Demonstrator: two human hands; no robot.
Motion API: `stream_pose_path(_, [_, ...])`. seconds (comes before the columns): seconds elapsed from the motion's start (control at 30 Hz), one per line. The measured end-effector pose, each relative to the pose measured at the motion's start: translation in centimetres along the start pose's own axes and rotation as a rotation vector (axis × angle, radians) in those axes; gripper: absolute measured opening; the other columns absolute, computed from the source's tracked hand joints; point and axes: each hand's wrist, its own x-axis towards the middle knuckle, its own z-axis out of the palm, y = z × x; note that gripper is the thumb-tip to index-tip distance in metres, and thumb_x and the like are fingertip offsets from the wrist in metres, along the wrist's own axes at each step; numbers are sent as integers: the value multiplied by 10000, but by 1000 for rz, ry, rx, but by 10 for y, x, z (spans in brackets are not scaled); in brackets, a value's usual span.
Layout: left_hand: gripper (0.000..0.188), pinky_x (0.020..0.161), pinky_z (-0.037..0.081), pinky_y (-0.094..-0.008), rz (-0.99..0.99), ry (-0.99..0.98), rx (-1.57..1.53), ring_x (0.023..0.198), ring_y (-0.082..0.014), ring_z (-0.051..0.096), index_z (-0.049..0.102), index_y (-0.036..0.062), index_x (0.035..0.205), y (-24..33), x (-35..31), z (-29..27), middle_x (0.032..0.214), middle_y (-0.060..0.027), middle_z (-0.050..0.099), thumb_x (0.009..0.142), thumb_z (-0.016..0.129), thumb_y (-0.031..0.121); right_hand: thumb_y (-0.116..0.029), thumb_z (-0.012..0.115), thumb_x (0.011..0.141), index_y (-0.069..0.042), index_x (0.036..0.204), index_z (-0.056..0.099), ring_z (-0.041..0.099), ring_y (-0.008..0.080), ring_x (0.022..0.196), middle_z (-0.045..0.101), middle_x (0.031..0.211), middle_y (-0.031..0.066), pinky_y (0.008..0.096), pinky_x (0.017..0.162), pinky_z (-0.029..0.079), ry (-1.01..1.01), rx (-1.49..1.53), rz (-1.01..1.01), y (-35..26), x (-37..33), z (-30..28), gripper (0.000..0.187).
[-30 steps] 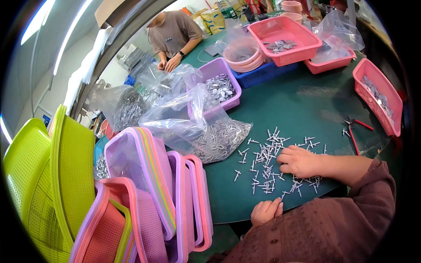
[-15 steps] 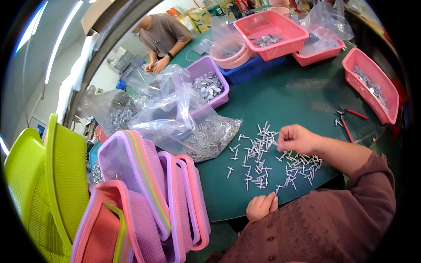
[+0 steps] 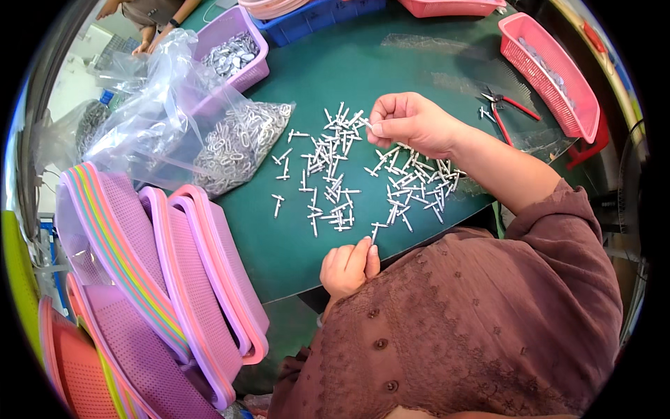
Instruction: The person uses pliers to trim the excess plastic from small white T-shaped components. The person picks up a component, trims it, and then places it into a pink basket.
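My right hand hovers over the green table beside the far end of a loose pile of small silvery T-shaped metal pieces. Its thumb and forefinger are pinched on one such piece, whose tip pokes out toward the pile. Nearer to me and to the right lies a second pile of the same pieces, partly under my right wrist. My left hand rests at the table's near edge with fingers curled. A single T-shaped piece lies against its fingertips; whether anything is inside the fingers is hidden.
Red-handled pliers lie at the right near a pink basket. Left of the piles sits a clear bag of metal clips, with a purple basket behind. Stacked baskets stand at the near left. A co-worker's hands show far left.
My view has tilted down and turned, so the table's things sit higher and further left. The right hand remains pinched by the far end of the pile; the left stays at the edge.
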Motion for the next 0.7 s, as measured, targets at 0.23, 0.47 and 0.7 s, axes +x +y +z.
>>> stream_pose_path(0.23, [101,461,390,-296,44,52,41,498,-191,472,675,77,818,-7,-2,4,614,-20,518,731,665,129,-2,577,707,-30,727,517,523,314,766,546,739,113,389,673,435,57,-1226,-498,17,-3,-16,69])
stream_pose_path(0.47, [110,455,380,-291,45,48,46,491,-185,466,677,77,820,-7,-1,5,615,-15,519,720,673,123,-15,607,707,-31,805,593,530,291,814,560,774,92,367,727,440,-62,-1331,-542,6,-1,-21,100])
stream_pose_path(0.7, [116,460,379,-289,32,40,45,492,-179,465,678,74,819,-7,-1,5,608,-10,509,714,673,124,-63,633,737,-23,777,610,532,294,823,562,813,103,381,738,444,-307,-1291,-337,-7,0,-23,61])
